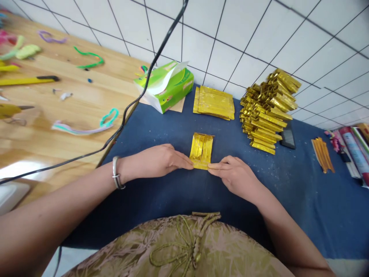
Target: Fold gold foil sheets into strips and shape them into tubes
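Observation:
A small folded sheet of gold foil paper (202, 149) lies on the dark blue cloth in front of me, with two flaps meeting along its middle. At its lower left corner, the fingertips of my left hand (170, 159) press together on the edge. My right hand (235, 174) pinches the lower right corner the same way, thumb partly hidden. Beyond the sheet is a flat stack of gold foil paper (215, 102). Farther right stands a large pile of folded gold foil strips (266, 111).
A green tissue box (176, 90) stands by the tiled wall. A black cable (135, 102) crosses at left, over a wooden table (72, 96) with craft bits and a yellow cutter (25, 81). Orange strips (323, 155) and books (356, 150) lie at right; a dark phone-like slab (288, 136) sits behind the pile.

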Demonstrator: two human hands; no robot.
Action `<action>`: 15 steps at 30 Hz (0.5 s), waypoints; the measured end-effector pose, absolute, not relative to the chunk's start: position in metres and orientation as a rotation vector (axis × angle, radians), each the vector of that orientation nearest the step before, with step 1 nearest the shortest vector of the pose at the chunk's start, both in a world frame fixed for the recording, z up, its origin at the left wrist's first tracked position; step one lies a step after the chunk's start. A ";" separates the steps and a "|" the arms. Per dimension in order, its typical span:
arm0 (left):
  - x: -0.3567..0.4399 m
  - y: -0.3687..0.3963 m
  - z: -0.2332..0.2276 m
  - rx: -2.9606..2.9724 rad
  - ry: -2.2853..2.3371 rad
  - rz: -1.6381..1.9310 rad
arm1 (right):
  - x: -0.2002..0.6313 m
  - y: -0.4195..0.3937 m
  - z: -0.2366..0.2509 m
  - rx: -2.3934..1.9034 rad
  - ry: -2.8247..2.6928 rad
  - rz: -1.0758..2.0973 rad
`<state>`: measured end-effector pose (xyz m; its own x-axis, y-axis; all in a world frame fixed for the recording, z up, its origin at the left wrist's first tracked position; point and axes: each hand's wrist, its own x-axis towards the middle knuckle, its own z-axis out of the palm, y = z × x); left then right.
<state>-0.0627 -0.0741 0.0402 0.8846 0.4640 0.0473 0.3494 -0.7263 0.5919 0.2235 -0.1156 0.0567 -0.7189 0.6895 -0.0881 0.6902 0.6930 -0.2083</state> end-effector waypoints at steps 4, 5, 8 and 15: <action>-0.060 -0.082 0.043 2.588 0.622 0.189 | 0.219 -0.121 0.061 1.159 2.878 -0.276; -0.059 -0.086 0.044 2.636 0.648 0.178 | 0.217 -0.123 0.062 1.158 2.878 -0.237; -0.052 -0.099 0.046 2.746 0.759 0.182 | 0.209 -0.131 0.062 1.169 2.875 -0.118; -0.035 -0.114 0.042 2.831 0.884 0.220 | 0.194 -0.144 0.047 1.283 2.916 -0.023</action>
